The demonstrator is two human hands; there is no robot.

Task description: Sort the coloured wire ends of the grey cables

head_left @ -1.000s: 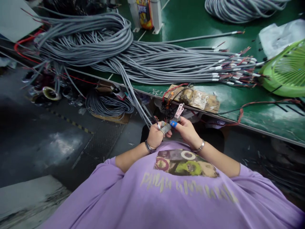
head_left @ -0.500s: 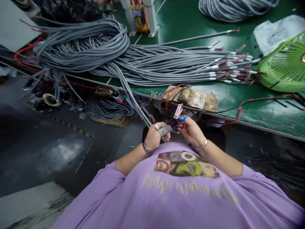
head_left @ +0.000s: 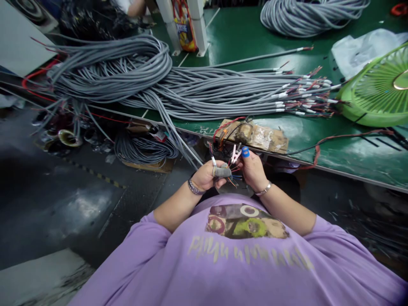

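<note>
Grey cables (head_left: 193, 154) run down from the bench into my left hand (head_left: 207, 175), which is closed round their ends. Its thumb wears a grey finger cover (head_left: 222, 171). Thin coloured wires (head_left: 235, 176) fan out from these fingers toward the right. A stripped cable end (head_left: 212, 158) with a white band sticks up above the hand. My right hand (head_left: 254, 171) is closed beside the wire tips, with a blue cover (head_left: 245, 151) on its thumb. Against that thumb stands a pink clip (head_left: 235, 154). What the right fingertips pinch is hidden.
A large bundle of grey cables (head_left: 204, 95) lies along the green bench (head_left: 360, 148). Taped cardboard (head_left: 255, 136) sits near its front edge. To the right is a green fan (head_left: 371, 100); a cable coil (head_left: 314, 17) lies behind. Another person's arm (head_left: 137, 7) shows at top left.
My right thumb has turned more upright beside the pink clip, which now shows its two legs spread. The stripped cable end at my left hand stands higher. The view has shifted slightly.
</note>
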